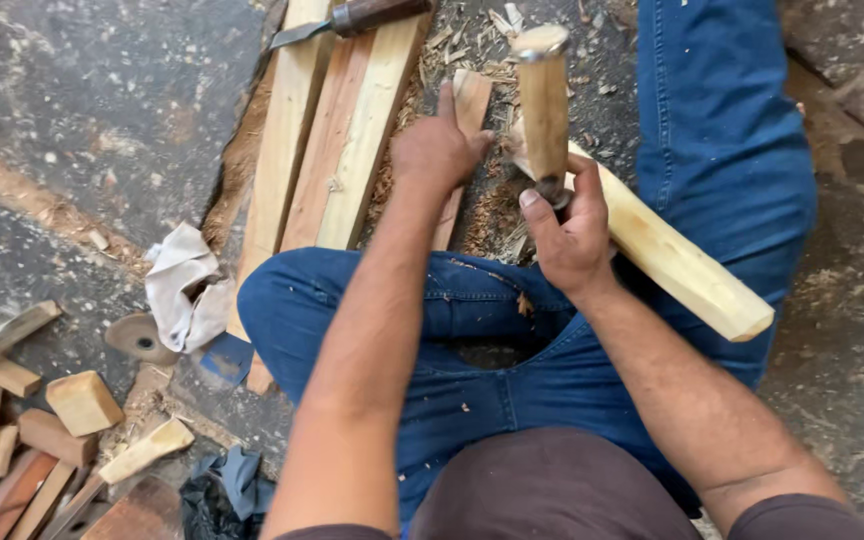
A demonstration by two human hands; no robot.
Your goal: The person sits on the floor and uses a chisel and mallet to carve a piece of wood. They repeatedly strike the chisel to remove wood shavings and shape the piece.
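**Chisel Up, Stick Braced Across the Knee**

Down close, the blue jeans (512,350) fill the lap, wood chips clinging to the cloth. Moving out, the right hand (574,235) is clenched tight round the lower end of a wooden-handled chisel (543,105), handle standing upright, blade end hidden in the fist. Right beneath it lies a pale squared stick (677,262), slanting across the right leg, its far end buried in shavings. The left hand (438,150) is apart from the right, pressed flat on a short wood piece (470,100) on the floor. Beyond, long planks (337,140) lie side by side, a second chisel (352,18) resting across their tops. Off left, a white rag (184,285) and scattered offcut blocks (82,402).
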